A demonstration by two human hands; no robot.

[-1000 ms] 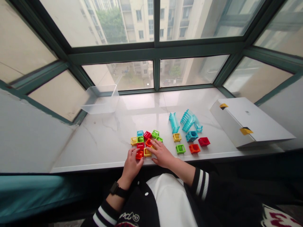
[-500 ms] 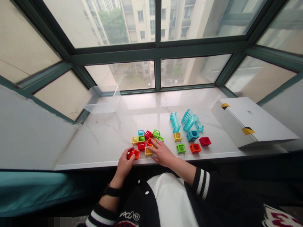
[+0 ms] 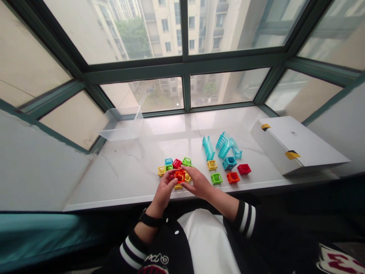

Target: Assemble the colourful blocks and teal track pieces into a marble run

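My left hand pinches an orange open-sided cube block and holds it above the cluster of blocks. My right hand is close on the right of that block, thumb and fingers spread apart around its side; whether they press on it I cannot tell. Around and beneath the hands sit small cube blocks: a blue one, a red one, a green one and a yellow one. Another yellow block shows below the held one. Some blocks are partly hidden by my fingers.
Right of my hands lie loose blocks: yellow, green, blue, orange and red. Behind them are clear blue track pieces. A transparent bin stands left, a white box right, on the windowsill.
My left hand has brought the orange block right and up from the sill's front edge to the cluster. My right hand has shifted slightly right, off the blocks. The view has moved slightly.
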